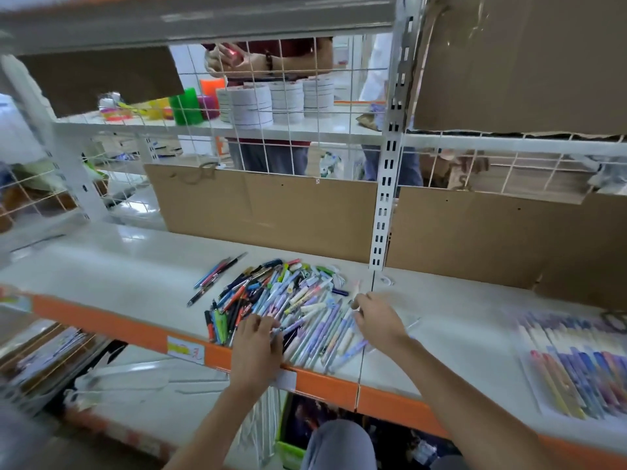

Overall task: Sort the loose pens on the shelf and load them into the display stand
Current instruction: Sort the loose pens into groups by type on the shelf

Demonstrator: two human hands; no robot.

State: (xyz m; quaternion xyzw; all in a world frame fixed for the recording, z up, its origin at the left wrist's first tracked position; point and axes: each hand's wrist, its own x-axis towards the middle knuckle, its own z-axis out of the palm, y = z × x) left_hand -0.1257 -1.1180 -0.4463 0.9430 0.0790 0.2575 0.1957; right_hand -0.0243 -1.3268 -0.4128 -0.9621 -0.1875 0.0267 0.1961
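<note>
A heap of loose pens (281, 300) was located on the white shelf (135, 283), near its orange front edge. Within the heap, the long pale purple and white pens were laid roughly parallel, their long axes running from the near edge up and to the right; the darker pens on the left side were crossed at mixed angles. A few separate pens (217, 276) were placed just left of the heap on the same diagonal. A packet of pens (573, 368) was seen well apart at the right, blurred.

The left hand (256, 347) was rested on the near left part of the heap, fingers curled over pens; a definite grip could not be confirmed. The right hand (375, 320) was positioned at the heap's right edge, fingertips drawn together, apparently pinching a pale pen.
</note>
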